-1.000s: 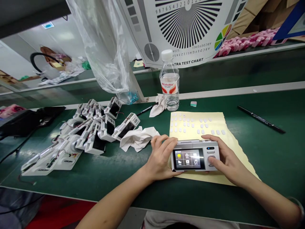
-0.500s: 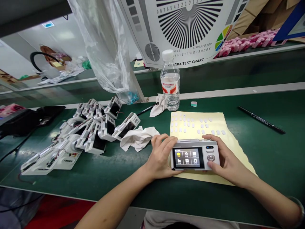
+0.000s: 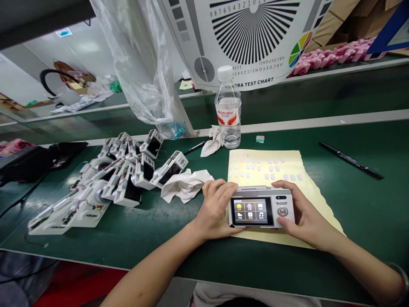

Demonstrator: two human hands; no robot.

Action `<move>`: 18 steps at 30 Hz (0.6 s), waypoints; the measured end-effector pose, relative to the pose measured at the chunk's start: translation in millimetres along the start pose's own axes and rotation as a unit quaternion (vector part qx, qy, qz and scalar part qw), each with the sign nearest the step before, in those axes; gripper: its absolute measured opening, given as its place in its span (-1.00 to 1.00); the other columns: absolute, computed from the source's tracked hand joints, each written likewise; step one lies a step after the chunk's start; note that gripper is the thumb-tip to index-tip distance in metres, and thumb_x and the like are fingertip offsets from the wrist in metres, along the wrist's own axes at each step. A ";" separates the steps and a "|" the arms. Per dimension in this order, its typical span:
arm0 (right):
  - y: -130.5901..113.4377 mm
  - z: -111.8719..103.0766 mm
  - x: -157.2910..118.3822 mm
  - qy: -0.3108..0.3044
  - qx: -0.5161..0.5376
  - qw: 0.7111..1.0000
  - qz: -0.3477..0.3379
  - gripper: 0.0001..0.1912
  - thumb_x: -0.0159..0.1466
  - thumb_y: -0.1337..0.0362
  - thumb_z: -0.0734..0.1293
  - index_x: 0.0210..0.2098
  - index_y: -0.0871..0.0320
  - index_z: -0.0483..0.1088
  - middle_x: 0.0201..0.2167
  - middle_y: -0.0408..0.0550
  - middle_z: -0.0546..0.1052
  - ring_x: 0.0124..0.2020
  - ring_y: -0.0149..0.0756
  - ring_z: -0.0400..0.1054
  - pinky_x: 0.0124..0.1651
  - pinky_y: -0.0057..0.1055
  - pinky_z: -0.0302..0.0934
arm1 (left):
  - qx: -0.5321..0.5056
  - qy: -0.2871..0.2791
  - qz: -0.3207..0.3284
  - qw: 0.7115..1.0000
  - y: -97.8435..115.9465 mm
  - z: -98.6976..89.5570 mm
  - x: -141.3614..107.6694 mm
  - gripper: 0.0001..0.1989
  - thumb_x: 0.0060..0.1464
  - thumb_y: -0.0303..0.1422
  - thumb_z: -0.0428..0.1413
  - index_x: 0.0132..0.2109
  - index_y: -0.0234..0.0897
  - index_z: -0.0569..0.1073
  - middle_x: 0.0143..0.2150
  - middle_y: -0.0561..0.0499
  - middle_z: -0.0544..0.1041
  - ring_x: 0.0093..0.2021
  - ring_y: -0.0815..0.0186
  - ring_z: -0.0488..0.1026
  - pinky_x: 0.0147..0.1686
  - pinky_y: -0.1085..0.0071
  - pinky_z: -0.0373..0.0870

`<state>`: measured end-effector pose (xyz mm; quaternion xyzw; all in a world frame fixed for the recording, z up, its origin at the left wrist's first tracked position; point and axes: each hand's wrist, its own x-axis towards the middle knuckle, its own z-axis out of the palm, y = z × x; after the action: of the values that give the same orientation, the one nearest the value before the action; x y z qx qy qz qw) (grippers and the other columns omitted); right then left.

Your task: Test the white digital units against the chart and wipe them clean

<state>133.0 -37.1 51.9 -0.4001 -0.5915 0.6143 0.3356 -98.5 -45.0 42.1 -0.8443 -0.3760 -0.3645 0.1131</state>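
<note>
A silver digital camera (image 3: 277, 204) is held upright between my two hands, its lit screen facing me with a grid of menu icons. My left hand (image 3: 214, 209) grips its left end, fingers over the top edge and thumb beneath. Around the right end wraps my right hand (image 3: 303, 215), with an index finger on the top and the thumb beside the round button pad. Under the camera lies a yellow sheet (image 3: 287, 155) carrying rows of small pale oval stickers (image 3: 271, 169). A crumpled white cloth (image 3: 187, 186) rests left of my left hand.
Several partly assembled white cameras (image 3: 96, 187) with loose wires are piled at left. A water bottle (image 3: 227, 111) stands behind the sheet, in front of a camera test chart (image 3: 255, 38). A black pen (image 3: 350, 160) lies at right. A plastic bag (image 3: 143, 68) hangs at back left.
</note>
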 end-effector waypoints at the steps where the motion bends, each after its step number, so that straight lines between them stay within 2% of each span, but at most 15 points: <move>1: 1.1 -0.7 0.3 -0.002 -0.002 1.000 -0.007 -0.40 0.09 0.34 0.32 0.06 -0.04 0.02 -0.09 -0.05 0.36 -0.11 -0.26 0.39 -0.11 -0.41 0.39 | -0.001 0.001 0.001 1.000 -0.1 -0.1 -0.1 -0.38 -0.08 -0.15 0.15 0.06 -0.39 0.17 -0.10 -0.22 0.45 -0.06 0.07 0.27 -0.06 0.17 0.12; 11: 15.1 -9.2 6.0 -0.038 -0.014 0.998 -0.042 -0.33 0.13 0.31 0.33 0.14 -0.05 -0.05 -0.05 -0.01 0.36 -0.08 -0.26 0.38 -0.10 -0.41 0.40 | 0.005 0.000 0.001 1.000 0.2 -0.2 -0.2 -0.35 -0.11 -0.15 0.17 0.07 -0.37 0.16 -0.10 -0.22 0.46 -0.08 0.06 0.28 -0.07 0.17 0.13; 14: 16.5 -11.1 6.5 -0.042 -0.029 0.997 -0.054 -0.42 0.20 0.24 0.30 0.14 -0.02 -0.03 -0.01 0.02 0.35 -0.08 -0.25 0.37 -0.09 -0.36 0.39 | 0.007 0.001 -0.001 1.000 0.7 -0.2 0.0 -0.33 -0.12 -0.14 0.19 0.09 -0.34 0.15 -0.10 -0.21 0.47 -0.09 0.06 0.30 -0.08 0.16 0.14; 18: 12.7 -10.6 4.4 -0.036 -0.021 0.999 -0.035 -0.52 0.27 0.18 0.24 0.13 -0.01 0.01 0.01 0.03 0.33 -0.07 -0.25 0.34 -0.08 -0.34 0.36 | 0.005 0.008 0.001 1.000 0.9 0.3 -0.2 -0.30 -0.14 -0.13 0.21 0.09 -0.33 0.15 -0.11 -0.21 0.48 -0.10 0.05 0.30 -0.09 0.16 0.14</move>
<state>141.3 -29.3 39.1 -0.3637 -0.6299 0.6033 0.3270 -97.7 -45.6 41.8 -0.8413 -0.3760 -0.3691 0.1210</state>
